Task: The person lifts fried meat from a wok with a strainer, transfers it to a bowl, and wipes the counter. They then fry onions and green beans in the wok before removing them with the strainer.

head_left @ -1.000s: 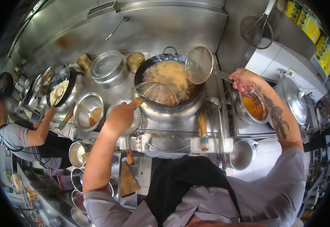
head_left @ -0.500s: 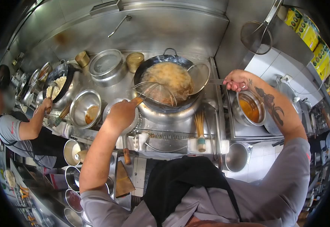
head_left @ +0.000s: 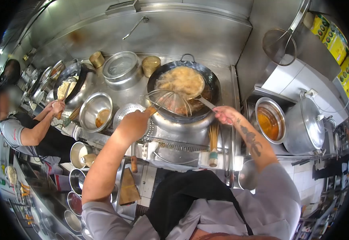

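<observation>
My left hand [head_left: 133,126] is wrapped round the wooden handle of a wire whisk [head_left: 170,102], whose wires reach over the near left part of a black wok [head_left: 215,82]. Pale, bubbling food [head_left: 179,81] lies in the wok. With its fingers closed, my right hand [head_left: 225,115] grips the metal handle of a round strainer [head_left: 206,103]. The strainer's head is in the wok, mostly hidden by food and foam.
At left a co-worker [head_left: 26,128] stirs another wok [head_left: 72,82]. A steel bowl [head_left: 85,114] and a perforated ladle [head_left: 121,114] lie left of my wok. A pot of orange liquid [head_left: 269,122], a lidded pot [head_left: 307,122] and a hanging strainer [head_left: 279,46] are at right.
My right hand has moved left and down, bringing the strainer from the wok's right rim into the food. The whisk stays over the wok. The co-worker's hands are now together on a tool.
</observation>
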A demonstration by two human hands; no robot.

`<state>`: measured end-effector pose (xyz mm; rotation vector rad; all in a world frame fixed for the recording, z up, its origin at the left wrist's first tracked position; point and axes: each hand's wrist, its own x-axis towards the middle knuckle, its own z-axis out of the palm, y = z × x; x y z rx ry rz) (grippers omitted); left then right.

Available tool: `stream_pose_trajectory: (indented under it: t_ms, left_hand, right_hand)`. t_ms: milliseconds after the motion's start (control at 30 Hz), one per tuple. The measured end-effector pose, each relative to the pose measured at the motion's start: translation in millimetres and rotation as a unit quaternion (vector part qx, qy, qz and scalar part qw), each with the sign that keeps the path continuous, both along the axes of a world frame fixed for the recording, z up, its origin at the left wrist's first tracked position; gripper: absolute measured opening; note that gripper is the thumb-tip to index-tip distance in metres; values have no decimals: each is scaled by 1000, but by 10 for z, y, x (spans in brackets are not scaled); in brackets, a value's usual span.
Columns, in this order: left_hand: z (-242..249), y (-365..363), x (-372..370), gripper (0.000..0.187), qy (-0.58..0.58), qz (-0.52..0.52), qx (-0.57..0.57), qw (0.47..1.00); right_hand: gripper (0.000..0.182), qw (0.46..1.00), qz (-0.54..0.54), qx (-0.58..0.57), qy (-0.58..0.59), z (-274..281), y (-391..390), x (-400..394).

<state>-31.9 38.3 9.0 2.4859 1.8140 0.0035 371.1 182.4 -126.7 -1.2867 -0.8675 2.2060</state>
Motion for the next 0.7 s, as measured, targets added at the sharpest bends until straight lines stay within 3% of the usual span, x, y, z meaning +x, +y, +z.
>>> stream_pose_trajectory:
  t_ms: [267, 400, 700]
  left_hand:
    - [-221, -220, 196, 46, -62, 40, -21, 997]
    - [-354, -315, 224, 47, -31, 57, -30, 997]
    - [-692, -386, 536, 60, -96, 63, -26, 993]
  right_hand:
    - [28, 998, -26, 49, 32, -274, -16, -116]
    - [26, 997, -23, 75, 25, -246, -11, 4]
    - [21, 994, -20, 102, 36, -107, -40, 68]
